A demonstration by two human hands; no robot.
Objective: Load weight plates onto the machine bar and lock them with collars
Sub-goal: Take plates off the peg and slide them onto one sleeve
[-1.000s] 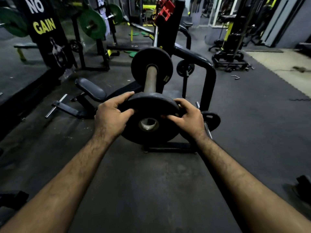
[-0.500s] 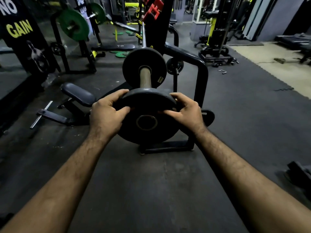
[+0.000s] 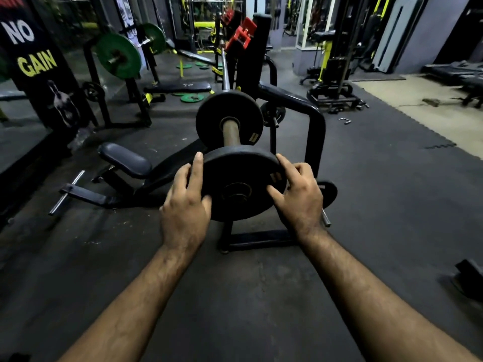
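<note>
A round black rubber-coated weight plate (image 3: 241,182) sits on the near end of the dull brown steel machine bar (image 3: 231,132), its centre hole over the sleeve tip. A second matching black plate (image 3: 209,121) sits farther up the bar, apart from it. The left hand (image 3: 187,202) grips the plate's left rim, fingers curled over the edge; the right hand (image 3: 298,195) holds the right rim. Matte black rubber floor (image 3: 235,296) lies below.

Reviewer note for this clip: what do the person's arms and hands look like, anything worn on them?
Both forearms are bare as far as the frame shows, with no sleeves in view. The left hand and right hand wear no gloves, and I see no watch, wristband or ring. The forearms are hairy. Lighting is dim, so small details may be missed.
</note>
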